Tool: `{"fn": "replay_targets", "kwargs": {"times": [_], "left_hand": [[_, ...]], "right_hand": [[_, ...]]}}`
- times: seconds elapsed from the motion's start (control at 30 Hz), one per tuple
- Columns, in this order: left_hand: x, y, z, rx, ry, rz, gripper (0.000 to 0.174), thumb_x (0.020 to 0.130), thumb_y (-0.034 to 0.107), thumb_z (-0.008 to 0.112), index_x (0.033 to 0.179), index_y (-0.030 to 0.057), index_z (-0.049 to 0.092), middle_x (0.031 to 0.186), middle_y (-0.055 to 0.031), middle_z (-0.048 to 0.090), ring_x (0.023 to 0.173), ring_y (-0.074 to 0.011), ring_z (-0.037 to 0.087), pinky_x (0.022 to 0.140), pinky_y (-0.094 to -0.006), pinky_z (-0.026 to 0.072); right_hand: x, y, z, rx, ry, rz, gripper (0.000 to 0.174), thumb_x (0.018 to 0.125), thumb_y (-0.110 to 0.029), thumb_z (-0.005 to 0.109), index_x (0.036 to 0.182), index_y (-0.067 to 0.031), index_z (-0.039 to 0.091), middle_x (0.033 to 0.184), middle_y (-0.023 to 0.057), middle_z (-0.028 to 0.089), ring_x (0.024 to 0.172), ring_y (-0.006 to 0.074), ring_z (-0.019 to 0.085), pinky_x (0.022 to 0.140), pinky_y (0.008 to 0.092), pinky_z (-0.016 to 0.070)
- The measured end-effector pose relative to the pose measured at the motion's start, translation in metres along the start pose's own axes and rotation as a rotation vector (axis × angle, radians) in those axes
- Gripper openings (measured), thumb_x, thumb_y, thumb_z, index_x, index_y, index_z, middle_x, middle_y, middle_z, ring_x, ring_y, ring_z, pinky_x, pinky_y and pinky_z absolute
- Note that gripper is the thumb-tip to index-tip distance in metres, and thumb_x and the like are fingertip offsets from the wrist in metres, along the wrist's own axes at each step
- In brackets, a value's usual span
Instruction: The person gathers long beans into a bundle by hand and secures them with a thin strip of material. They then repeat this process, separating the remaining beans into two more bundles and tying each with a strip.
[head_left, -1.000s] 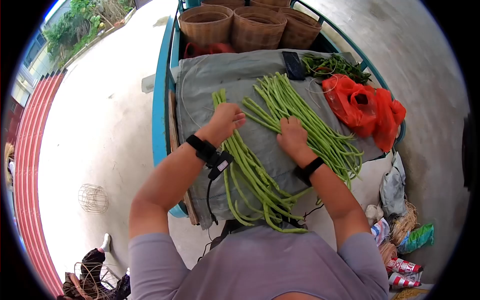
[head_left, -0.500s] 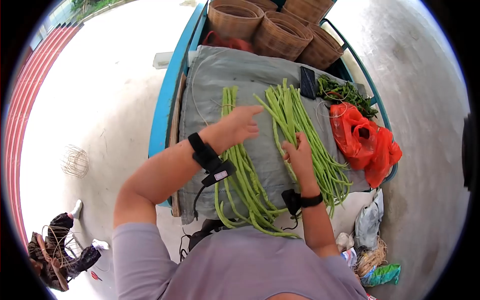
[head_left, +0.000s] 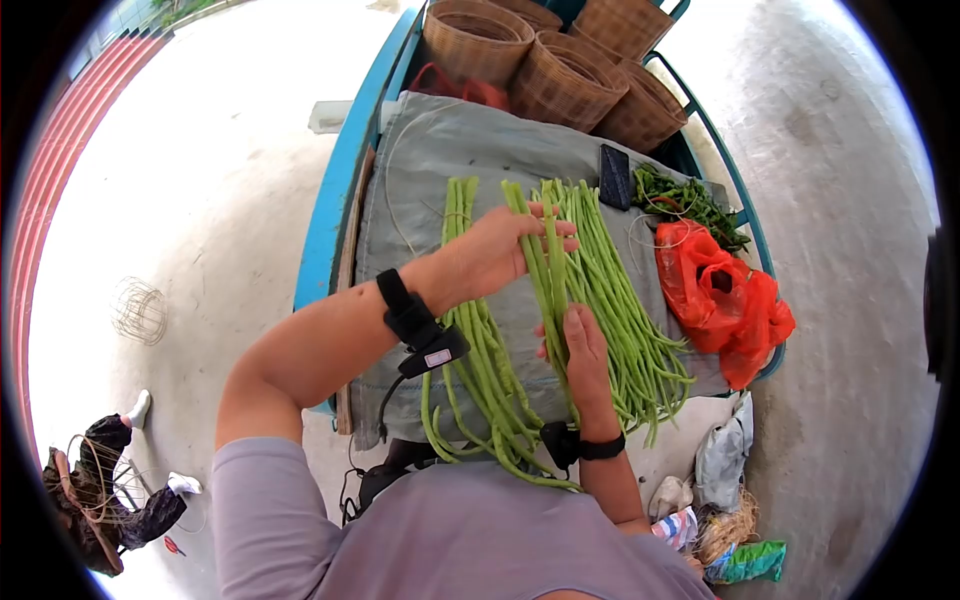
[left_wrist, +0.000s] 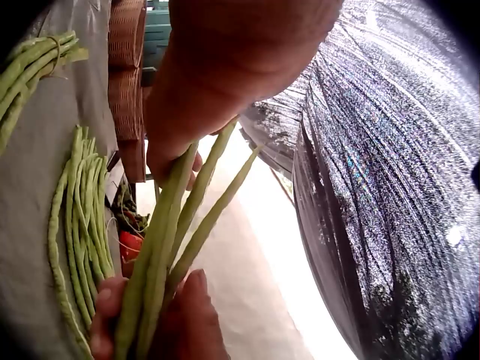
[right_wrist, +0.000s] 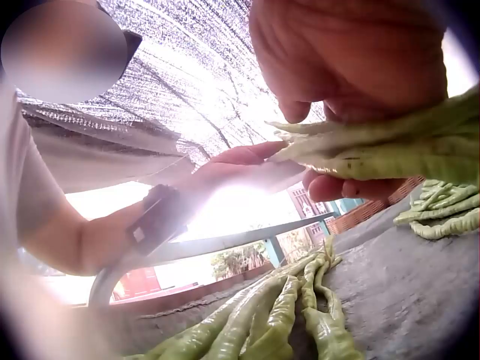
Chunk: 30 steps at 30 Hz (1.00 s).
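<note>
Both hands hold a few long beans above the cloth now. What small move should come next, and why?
Probably carry the held beans sideways to the left pile and lay them along it. The left hand and right hand grip this small bunch at two places, between the two piles, and it already runs parallel to them.

We look down on pale concrete ground (head_left: 200, 200) in bright daylight, red steps (head_left: 70, 150) curving along the left edge (wicker baskets (head_left: 560, 85) at top centre), dark shade netting (left_wrist: 390, 150) overhead.

Green beans (head_left: 615, 290), grey cloth (head_left: 450, 140), seemingly black phone (head_left: 614, 177)
</note>
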<state>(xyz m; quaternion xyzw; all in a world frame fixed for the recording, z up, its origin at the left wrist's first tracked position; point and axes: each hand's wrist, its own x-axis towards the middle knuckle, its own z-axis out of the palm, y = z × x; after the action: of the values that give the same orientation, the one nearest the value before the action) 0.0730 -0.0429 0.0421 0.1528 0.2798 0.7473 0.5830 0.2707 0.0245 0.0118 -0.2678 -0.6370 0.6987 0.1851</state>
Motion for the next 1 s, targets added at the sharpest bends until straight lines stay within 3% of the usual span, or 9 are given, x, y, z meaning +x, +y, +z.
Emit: {"fn": "replay_targets", "kwargs": {"times": [0.1,0.27,0.5,0.6,0.7,0.8,0.9,1.0], "left_hand": [[0.0,-0.001,0.0,-0.017,-0.074,-0.028,0.043,0.096,0.006,0.041,0.136,-0.0029,0.029,0.129,-0.0236,0.05,0.122,-0.0341,0.051,0.102,-0.0421,0.0445],[-0.006,-0.001,0.004,-0.095,-0.204,-0.086,0.045,0.094,0.006,0.042,0.136,-0.001,0.029,0.129,-0.0235,0.051,0.123,-0.0351,0.05,0.104,-0.0437,0.0418],[0.002,-0.009,-0.006,-0.033,-0.239,-0.075,0.033,0.1,0.019,0.045,0.127,0.0011,0.043,0.124,-0.0185,0.057,0.119,-0.0334,0.055,0.103,-0.042,0.0432],[0.002,-0.011,-0.007,-0.031,-0.22,-0.066,0.028,0.102,0.021,0.044,0.12,0.0017,0.049,0.123,-0.0169,0.059,0.118,-0.032,0.056,0.101,-0.0411,0.0452],[-0.001,-0.01,-0.004,-0.019,-0.179,-0.067,0.026,0.102,0.021,0.044,0.117,0.0017,0.053,0.124,-0.0168,0.058,0.118,-0.0308,0.056,0.1,-0.0407,0.0464],[-0.001,-0.009,-0.001,0.035,-0.124,-0.075,0.027,0.102,0.021,0.044,0.117,0.0003,0.054,0.126,-0.0183,0.057,0.121,-0.0295,0.054,0.102,-0.0406,0.0453],[-0.002,-0.012,0.003,0.017,-0.089,-0.067,0.031,0.102,0.022,0.044,0.12,-0.0019,0.052,0.129,-0.0192,0.055,0.124,-0.0281,0.051,0.105,-0.0395,0.0425],[-0.001,-0.013,0.002,0.002,-0.165,-0.041,0.037,0.102,0.023,0.044,0.128,-0.0023,0.047,0.132,-0.019,0.052,0.127,-0.0273,0.048,0.108,-0.0383,0.04]], "right_hand": [[0.0,-0.001,-0.004,0.034,0.028,0.056,0.023,0.1,-0.028,0.053,0.101,-0.005,0.054,0.084,0.002,0.061,0.067,0.0058,0.054,0.059,0.0227,0.0461],[0.0,-0.005,-0.002,-0.064,0.053,-0.018,0.026,0.1,-0.031,0.051,0.101,-0.0053,0.056,0.078,0.002,0.059,0.062,0.0071,0.053,0.058,0.0225,0.0456],[-0.003,-0.007,-0.001,-0.133,0.034,-0.059,0.026,0.101,-0.029,0.049,0.1,-0.0046,0.057,0.074,-0.0019,0.053,0.063,0.0041,0.049,0.056,0.0213,0.0432],[-0.003,-0.003,-0.001,-0.291,0.106,-0.101,0.025,0.101,-0.026,0.05,0.099,-0.0031,0.06,0.072,0.0023,0.054,0.061,0.0101,0.052,0.056,0.026,0.0434],[0.004,0.001,-0.005,-0.754,0.279,-0.506,0.021,0.099,-0.021,0.051,0.1,-0.0017,0.061,0.071,0.0071,0.056,0.06,0.0186,0.054,0.058,0.031,0.0436],[0.007,-0.013,0.0,-0.838,0.369,-0.706,0.018,0.097,-0.016,0.052,0.1,-0.0004,0.061,0.076,0.0112,0.059,0.064,0.0255,0.055,0.061,0.0343,0.0436],[0.013,-0.016,0.005,-0.725,0.344,-0.592,0.018,0.098,-0.016,0.051,0.102,-0.0008,0.061,0.08,0.0082,0.059,0.069,0.0176,0.054,0.063,0.03,0.0433],[0.017,-0.001,0.007,-0.289,0.168,-0.242,0.018,0.1,-0.016,0.051,0.103,-0.0008,0.06,0.082,0.0035,0.057,0.072,0.0106,0.051,0.064,0.0259,0.0419]]}}
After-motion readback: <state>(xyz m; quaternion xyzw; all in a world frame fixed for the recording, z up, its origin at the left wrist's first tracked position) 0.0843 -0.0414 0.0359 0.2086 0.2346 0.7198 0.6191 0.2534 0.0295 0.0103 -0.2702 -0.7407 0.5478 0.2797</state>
